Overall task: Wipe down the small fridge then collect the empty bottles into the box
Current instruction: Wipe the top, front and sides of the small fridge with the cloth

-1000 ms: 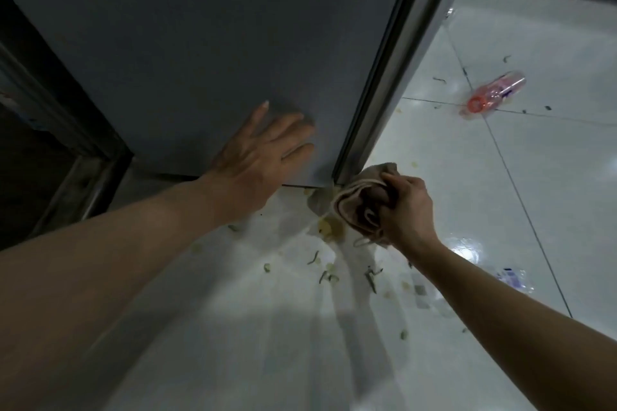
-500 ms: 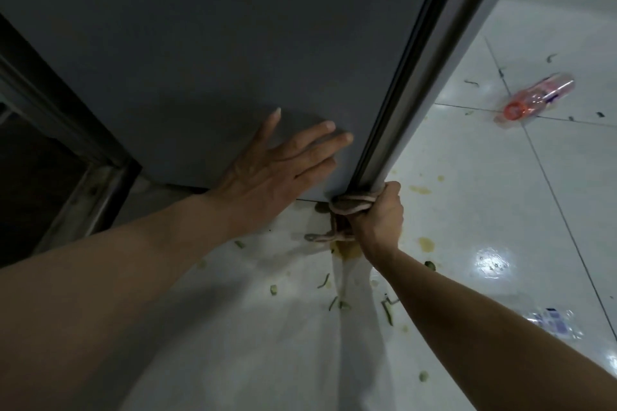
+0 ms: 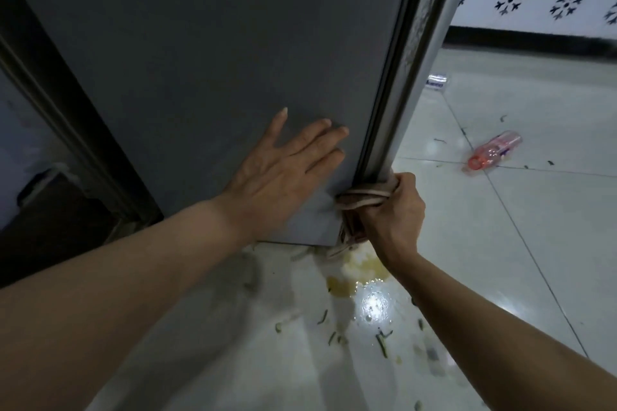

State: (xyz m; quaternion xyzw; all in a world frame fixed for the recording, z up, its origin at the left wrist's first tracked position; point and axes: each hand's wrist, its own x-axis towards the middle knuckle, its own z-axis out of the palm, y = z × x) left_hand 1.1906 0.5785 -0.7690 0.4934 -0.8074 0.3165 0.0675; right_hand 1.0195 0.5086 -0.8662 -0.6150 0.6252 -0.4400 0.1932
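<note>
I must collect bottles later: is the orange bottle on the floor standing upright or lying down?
Lying down. The orange bottle rests on its side on the white floor tiles, right of the fridge.

fridge: dark grey
cloth: beige
bottle: clear, orange-red
floor: glossy white tiles
wall: white, black star motifs

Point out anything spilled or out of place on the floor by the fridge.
A yellowish puddle lies on the floor tiles at the fridge corner, just below the right hand. Green scraps are scattered nearby. A pink bottle lies on its side farther right.
</note>
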